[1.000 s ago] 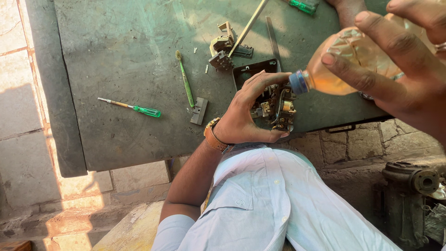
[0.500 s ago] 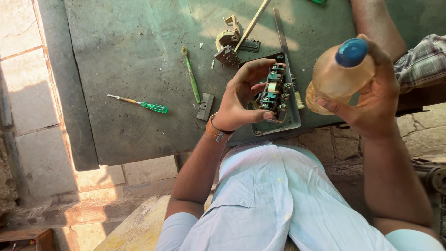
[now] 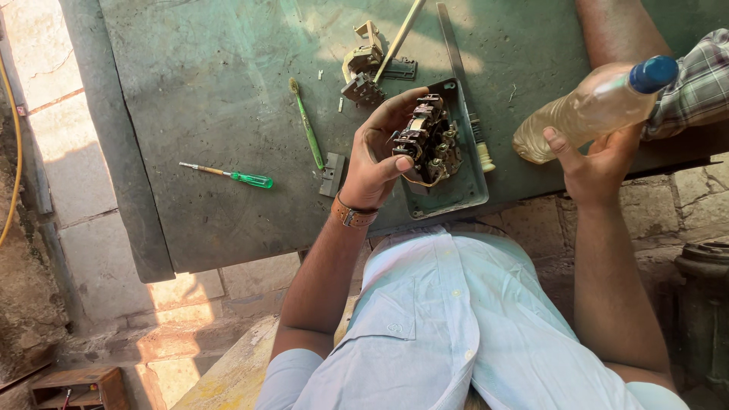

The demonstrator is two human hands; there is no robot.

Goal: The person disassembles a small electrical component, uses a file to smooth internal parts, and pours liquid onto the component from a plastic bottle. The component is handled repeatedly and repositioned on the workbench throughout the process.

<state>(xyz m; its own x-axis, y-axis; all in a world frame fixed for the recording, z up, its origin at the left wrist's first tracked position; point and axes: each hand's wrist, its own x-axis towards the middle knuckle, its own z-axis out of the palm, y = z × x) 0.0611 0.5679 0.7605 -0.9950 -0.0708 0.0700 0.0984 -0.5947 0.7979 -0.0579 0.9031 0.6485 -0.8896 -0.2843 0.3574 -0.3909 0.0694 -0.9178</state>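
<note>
A big green metal table [image 3: 213,137] filled the top of the frame, with stone blocks below it. The left hand [image 3: 376,163] was wrapped around a dark switch part [image 3: 427,140] over a grey tray [image 3: 456,193], mid-frame. The right hand [image 3: 596,163] gripped a clear bottle [image 3: 585,114] at right. It lay tilted, blue cap pointing upper right, maybe holding oil. A green screwdriver [image 3: 235,176] lay left.

switch part [image 3: 427,140]: wiring too small to tell | co-worker's sleeve [image 3: 695,83]: cut off right | rod [image 3: 402,30]: cut off top
</note>
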